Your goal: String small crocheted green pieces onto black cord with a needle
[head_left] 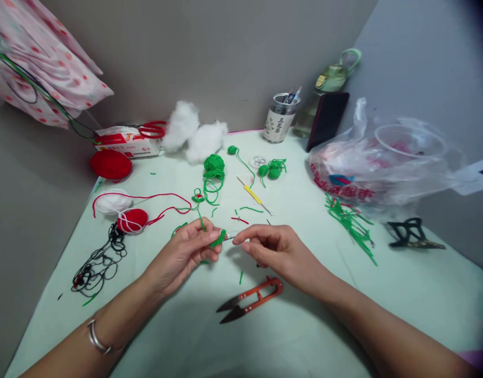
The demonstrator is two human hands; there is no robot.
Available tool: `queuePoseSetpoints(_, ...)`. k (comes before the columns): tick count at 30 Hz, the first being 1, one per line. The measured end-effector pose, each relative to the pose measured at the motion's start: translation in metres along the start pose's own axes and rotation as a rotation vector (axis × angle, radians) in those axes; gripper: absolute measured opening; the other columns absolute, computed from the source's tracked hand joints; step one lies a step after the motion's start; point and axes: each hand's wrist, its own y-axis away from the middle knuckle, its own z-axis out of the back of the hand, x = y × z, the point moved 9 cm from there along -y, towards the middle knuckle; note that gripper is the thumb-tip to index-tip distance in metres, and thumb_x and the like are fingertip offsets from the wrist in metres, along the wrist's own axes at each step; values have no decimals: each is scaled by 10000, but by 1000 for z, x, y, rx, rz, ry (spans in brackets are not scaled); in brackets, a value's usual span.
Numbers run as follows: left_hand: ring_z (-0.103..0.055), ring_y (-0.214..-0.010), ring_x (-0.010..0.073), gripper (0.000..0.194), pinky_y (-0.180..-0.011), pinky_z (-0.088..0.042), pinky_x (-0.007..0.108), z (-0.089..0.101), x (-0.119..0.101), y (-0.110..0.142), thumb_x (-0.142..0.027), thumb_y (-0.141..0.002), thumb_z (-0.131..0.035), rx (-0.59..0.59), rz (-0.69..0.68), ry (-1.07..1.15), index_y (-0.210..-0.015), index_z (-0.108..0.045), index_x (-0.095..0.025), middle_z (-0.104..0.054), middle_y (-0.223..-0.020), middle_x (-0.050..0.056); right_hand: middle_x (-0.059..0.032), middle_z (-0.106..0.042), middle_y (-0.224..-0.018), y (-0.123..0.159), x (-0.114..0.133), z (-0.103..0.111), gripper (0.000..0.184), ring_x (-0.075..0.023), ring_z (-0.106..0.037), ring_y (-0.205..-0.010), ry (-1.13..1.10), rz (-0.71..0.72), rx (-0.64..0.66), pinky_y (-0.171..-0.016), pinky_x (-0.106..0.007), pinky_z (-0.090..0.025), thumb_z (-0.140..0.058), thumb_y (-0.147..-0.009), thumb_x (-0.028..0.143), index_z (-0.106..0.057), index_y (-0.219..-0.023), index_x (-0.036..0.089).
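Two bare hands meet above a smooth, pale green tabletop [312, 325]. The left hand [198, 245] pinches a small, ribbed piece of green crochet [218, 239] between thumb and fingers, near the middle of the view; a green strand trails from it. The right hand [276, 252], thumb and forefinger pressed close, grips a slim metal crochet hook [228, 239] whose tip points into the stitches. Just below the hands lie thread snips [261, 301], orange-handled, their dark, pointed blades parted. Beyond them are a round, loosely wound green yarn ball [214, 167], a straight yellow-handled crochet hook [252, 195] and cloudlike tufts of white stuffing [207, 142]. To the left, thin black cord [94, 270] sprawls in loose loops; to the right, cut green strands [348, 226] lie beside a crinkled, translucent plastic bag [367, 178]. Gray walls border the far and right edges. A strip of flat surface runs between the snips and the near edge of the view, with the widest stretch beneath the right forearm.
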Motion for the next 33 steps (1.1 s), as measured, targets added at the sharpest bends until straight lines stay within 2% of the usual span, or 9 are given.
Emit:
queuePoseSetpoints(7, -609, -679, 75, 241, -570, -505, 169, -4, -5, 2, -235, -807, -777, -4, -34, -69, -803, -544, -172, -605, -821, -33, 66, -326, -546, 1, -2, -2, 241, -79, -288, -501, 89, 16, 1, -469, -224, -223, -583, -908, 336, -726, -968, 151)
queuePoseSetpoints(23, -641, -632, 87, 252, -651, -499, 236, -3, -17, 3, -281, -833, -755, -20, -210, -387, -783, -531, -176, -606, -801, -38, 65, -335, -559, 2, -1, -4, 235, -68, -258, -506, 211, 41, 27, -460, -213, -209, -534, -939, 260, -728, -960, 130)
queuePoseSetpoints(29, -636, -637, 95, 212, -650, -493, 226, -3, -10, 1, -279, -859, -730, 20, -136, -297, -845, -537, -191, -622, -717, -46, 52, -382, -570, 3, 4, -1, 246, -76, -276, -509, 250, 56, 11, -461, -223, -215, -538, -932, 267, -748, -982, 150)
queuePoseSetpoints(33, -627, -634, 96, 204, -635, -495, 222, -4, -11, 1, -267, -859, -727, 8, -129, -256, -837, -540, -189, -618, -713, -43, 22, -492, -641, 5, 7, 3, 241, -79, -313, -526, 248, 57, -17, -469, -228, -235, -551, -922, 279, -758, -965, 164)
